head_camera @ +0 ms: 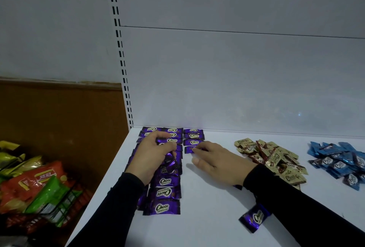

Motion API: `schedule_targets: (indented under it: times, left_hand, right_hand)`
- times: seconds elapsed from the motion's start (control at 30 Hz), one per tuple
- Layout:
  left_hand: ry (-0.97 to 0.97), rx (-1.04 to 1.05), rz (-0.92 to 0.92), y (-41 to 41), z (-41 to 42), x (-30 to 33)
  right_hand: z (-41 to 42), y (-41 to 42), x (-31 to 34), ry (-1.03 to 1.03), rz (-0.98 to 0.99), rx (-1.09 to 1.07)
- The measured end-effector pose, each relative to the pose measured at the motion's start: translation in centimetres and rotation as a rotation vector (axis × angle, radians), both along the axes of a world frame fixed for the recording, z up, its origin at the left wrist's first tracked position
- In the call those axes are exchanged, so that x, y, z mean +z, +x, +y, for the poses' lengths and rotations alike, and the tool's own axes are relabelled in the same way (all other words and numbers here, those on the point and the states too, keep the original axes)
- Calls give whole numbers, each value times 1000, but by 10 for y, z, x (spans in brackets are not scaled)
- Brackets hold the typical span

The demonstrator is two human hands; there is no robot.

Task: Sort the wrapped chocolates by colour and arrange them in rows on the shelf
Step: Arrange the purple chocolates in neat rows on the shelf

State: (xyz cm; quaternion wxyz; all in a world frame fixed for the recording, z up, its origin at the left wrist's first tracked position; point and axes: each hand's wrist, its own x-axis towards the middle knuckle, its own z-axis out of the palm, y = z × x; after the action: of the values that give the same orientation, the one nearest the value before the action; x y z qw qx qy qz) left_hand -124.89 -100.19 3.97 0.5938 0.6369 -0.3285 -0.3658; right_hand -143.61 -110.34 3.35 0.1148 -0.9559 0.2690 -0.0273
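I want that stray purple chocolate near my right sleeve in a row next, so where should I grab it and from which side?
Pinch the stray purple chocolate across its plump middle, coming from above. It lies flat and tilted on the shelf, its upper end beside the right sleeve, so the left and near sides look freest. The crimped ends would probably slip between the fingers.

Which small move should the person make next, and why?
Probably take a purple chocolate from the left hand, which grips a few, and lay it below the one the right hand is setting down at the short row's end; that row is shorter than the long row.
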Motion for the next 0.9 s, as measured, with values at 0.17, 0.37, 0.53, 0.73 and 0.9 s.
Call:
schedule_targets:
  times: [0.17,0.37,0.53,0.73,0.9]
  left_hand:
    - [4,-13,-9,0,-1,-2]
    - [-1,-22,13,1,0,-2]
    - [-38,-41,-17,-3,2,0]
    - [-171,70,-133,-14,2,2]
    - [-210,128,-129,-18,2,2]
  right_hand:
    - [2,4,1,13,4,-20]
    - [1,7,-2,-6,-4,-17]
    - [6,7,-2,0,-154,-17]
    - [31,22,4,582,-603,-198]
    - [34,26,10,796,-783,-282]
